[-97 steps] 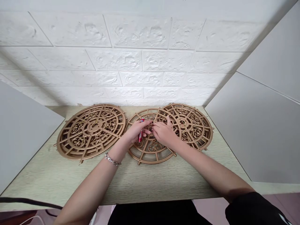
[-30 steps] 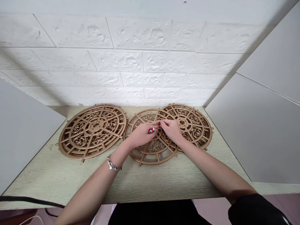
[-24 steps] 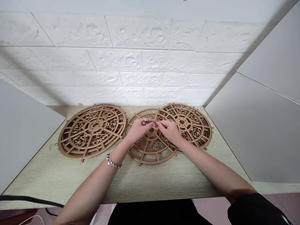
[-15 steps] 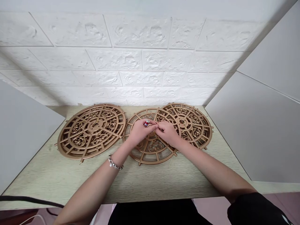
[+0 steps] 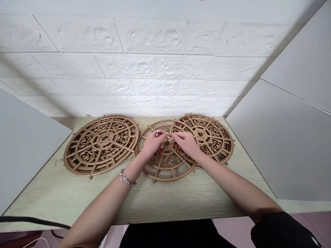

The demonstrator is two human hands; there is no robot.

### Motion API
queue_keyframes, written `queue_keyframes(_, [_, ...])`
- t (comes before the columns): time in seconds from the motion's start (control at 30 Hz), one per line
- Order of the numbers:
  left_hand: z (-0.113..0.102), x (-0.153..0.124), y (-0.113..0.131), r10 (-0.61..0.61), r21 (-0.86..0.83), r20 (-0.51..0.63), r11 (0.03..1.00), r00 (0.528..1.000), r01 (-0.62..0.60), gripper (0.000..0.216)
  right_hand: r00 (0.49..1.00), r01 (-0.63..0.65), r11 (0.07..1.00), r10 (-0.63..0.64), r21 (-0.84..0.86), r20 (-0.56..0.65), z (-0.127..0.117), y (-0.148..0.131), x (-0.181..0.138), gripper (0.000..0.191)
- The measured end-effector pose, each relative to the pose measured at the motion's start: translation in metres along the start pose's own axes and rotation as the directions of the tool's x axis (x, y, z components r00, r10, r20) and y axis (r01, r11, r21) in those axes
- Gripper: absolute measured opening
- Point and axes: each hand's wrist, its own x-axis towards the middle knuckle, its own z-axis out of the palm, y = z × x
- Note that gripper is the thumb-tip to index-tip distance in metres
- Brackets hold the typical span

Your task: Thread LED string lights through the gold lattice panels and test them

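While the left hand (image 5: 152, 144) wraps a red cylinder (image 5: 158, 133), its end jutting beside the thumb, the right hand (image 5: 186, 142) pinches fingertips together, contents unclear, above the middle gold disc (image 5: 168, 149).

Back wall (image 5: 142, 65) faced in white, rough-textured brick relief; a smooth pale band (image 5: 155, 7) is seen above it. The space is flanked by a plain light-grey left panel (image 5: 26, 148) and right panel (image 5: 292, 148), the latter crossed by one seam. Tabletop (image 5: 207, 196) surfaced in pale greenish wood grain. Pinkish floor (image 5: 312, 224) partly exposed below. Soft shadows (image 5: 272, 59) cast near both wall corners.
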Motion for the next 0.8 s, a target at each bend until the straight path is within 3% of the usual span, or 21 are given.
queue_keyframes(0.13, [0.000,0.003,-0.003,-0.062,-0.223,0.048,0.972,0.997,0.071,0.025,0.990,-0.137,0.958,0.142,0.254,-0.004,0.001,-0.007,0.004,0.026])
queue_keyframes(0.27, [-0.002,0.005,-0.003,-0.073,-0.279,0.052,0.957,0.996,0.084,0.030,0.986,-0.163,0.923,0.167,0.348,0.018,0.009,-0.012,0.005,0.029])
queue_keyframes(0.53, [-0.002,0.007,-0.006,-0.063,-0.331,0.029,0.941,0.998,0.069,0.036,0.987,-0.156,0.955,0.160,0.254,0.004,0.018,-0.002,0.002,0.033])
queue_keyframes(0.7, [0.000,0.006,-0.005,-0.041,-0.372,0.111,0.925,0.993,0.080,0.033,1.000,-0.010,0.980,0.010,0.197,-0.002,0.020,-0.002,-0.001,0.021])
queue_keyframes(0.8, [0.000,0.005,-0.004,-0.049,-0.384,0.151,0.917,0.987,0.105,0.031,1.000,-0.007,0.979,0.004,0.202,0.012,0.020,-0.004,-0.003,0.021])
